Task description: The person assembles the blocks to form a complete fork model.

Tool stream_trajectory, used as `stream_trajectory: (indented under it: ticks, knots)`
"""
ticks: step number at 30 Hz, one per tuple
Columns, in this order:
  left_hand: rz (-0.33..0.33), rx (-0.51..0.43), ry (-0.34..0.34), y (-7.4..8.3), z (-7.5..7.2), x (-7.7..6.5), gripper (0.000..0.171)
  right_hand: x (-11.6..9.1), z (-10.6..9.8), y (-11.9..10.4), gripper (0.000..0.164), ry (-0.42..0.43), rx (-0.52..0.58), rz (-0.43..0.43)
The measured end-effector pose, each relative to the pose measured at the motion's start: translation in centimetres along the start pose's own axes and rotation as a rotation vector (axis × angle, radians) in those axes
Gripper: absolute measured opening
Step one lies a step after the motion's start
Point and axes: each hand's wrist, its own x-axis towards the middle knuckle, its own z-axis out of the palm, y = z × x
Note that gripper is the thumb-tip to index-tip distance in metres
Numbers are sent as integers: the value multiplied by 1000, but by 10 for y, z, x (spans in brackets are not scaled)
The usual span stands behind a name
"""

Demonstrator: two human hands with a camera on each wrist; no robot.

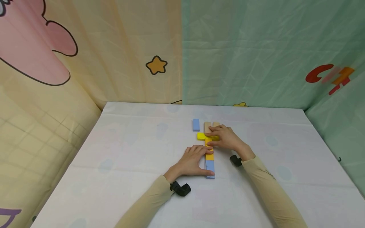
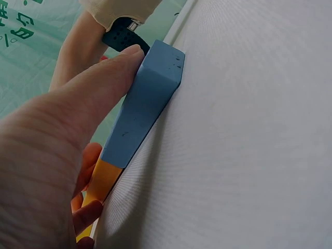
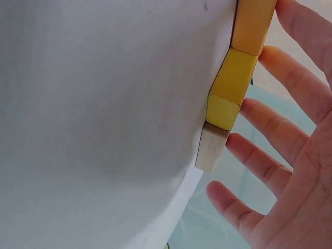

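Flat blocks lie end to end on the white table. At the near end is a blue block (image 1: 210,165), with orange blocks (image 1: 209,157) beyond it, then a yellow block (image 1: 201,136) set crosswise. Two plain wooden blocks (image 1: 207,126) extend from its far side. My left hand (image 1: 191,161) spans the near part, its thumb on the blue block (image 2: 140,109) and its fingertips at the orange (image 2: 104,179). My right hand (image 1: 226,138) lies over the crosswise piece with fingers spread. Its fingertips touch the row near the yellow (image 3: 233,78) and wooden (image 3: 211,148) blocks.
Another blue block (image 1: 195,124) lies apart, left of the wooden ones. A white cloth (image 1: 119,186) covers the table. Behind the far edge hangs a printed curtain (image 1: 251,57), and black cameras (image 1: 182,189) are strapped to both wrists.
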Motion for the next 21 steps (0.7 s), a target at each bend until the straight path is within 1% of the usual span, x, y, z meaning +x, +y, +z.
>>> stream_trajectory:
  ticks: [13, 21]
  knots:
    - [-12, -2, -5, -1, -1, 0, 79, 2, 1, 0, 51, 14, -6, -8]
    - [-17, 2, -10, 0, 0, 2, 79, 1, 2, 2, 52, 11, -14, 10]
